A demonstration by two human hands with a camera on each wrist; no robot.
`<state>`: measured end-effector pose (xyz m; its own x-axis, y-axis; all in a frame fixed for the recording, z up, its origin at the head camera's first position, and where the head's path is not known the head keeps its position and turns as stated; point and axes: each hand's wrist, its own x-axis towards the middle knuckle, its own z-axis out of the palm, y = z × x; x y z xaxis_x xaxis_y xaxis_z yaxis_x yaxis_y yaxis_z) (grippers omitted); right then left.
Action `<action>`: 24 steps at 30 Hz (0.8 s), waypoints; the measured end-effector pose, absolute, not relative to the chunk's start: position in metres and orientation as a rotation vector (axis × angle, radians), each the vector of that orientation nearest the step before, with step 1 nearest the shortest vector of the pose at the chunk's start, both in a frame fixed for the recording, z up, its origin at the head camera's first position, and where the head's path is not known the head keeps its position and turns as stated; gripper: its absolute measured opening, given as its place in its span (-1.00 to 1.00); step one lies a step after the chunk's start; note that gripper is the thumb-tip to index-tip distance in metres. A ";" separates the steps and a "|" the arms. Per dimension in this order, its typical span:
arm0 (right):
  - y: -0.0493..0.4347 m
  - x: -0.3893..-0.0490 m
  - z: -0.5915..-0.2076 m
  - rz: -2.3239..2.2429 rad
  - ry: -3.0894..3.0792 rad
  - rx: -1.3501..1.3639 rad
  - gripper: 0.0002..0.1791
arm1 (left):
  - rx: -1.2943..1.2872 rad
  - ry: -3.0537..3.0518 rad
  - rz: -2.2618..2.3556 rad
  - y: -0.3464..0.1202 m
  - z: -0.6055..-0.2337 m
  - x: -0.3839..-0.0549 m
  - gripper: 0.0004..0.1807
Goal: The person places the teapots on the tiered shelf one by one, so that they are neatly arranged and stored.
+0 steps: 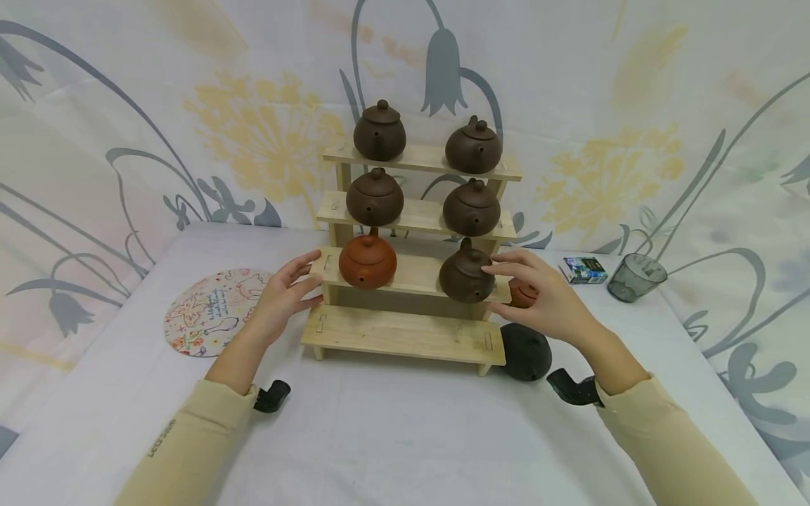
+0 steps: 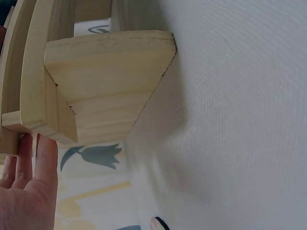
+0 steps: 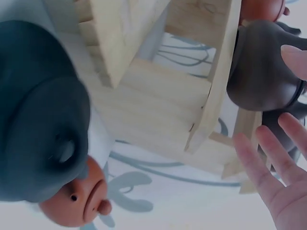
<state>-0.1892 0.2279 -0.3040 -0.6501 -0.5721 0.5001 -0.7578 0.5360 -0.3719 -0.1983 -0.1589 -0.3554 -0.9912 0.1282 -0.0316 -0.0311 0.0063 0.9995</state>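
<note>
A stepped wooden shelf [image 1: 399, 330] holds several teapots in the head view. My left hand [image 1: 278, 306] has its fingertips at the left end of the second tier from the bottom; in the left wrist view they meet the board's end from beneath. Beside a dark brown teapot [image 1: 465, 277] on that tier's right side is my right hand [image 1: 547, 295]. In the right wrist view the thumb [image 3: 293, 60] overlaps this teapot, while the other fingers stay extended; whether they touch it I cannot tell. A red-brown clay teapot [image 1: 367, 263] sits on the tier's left side.
Two dark teapots stand on each upper tier. On the table right of the shelf are a black teapot [image 1: 526, 355] and a partly hidden orange-red one [image 1: 522, 295]. A small box [image 1: 583, 270] and a grey glass [image 1: 635, 279] stand farther right; a round patterned mat [image 1: 202, 320] lies left.
</note>
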 end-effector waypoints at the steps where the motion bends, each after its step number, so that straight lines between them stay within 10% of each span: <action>1: 0.230 -0.188 -0.305 0.823 -2.460 1.098 -0.42 | 0.105 2.144 2.136 -0.159 -0.355 -0.198 -0.43; 24: 0.273 -0.158 -0.342 0.877 -2.525 0.894 -0.43 | 0.096 2.140 2.136 -0.158 -0.355 -0.198 -0.44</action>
<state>-0.1584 0.2726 -0.3423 -0.7523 -0.4548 0.4767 -0.6524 0.6152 -0.4426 -0.1975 -0.1585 -0.3545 -0.9912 0.1269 -0.0375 -0.0373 0.0044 0.9993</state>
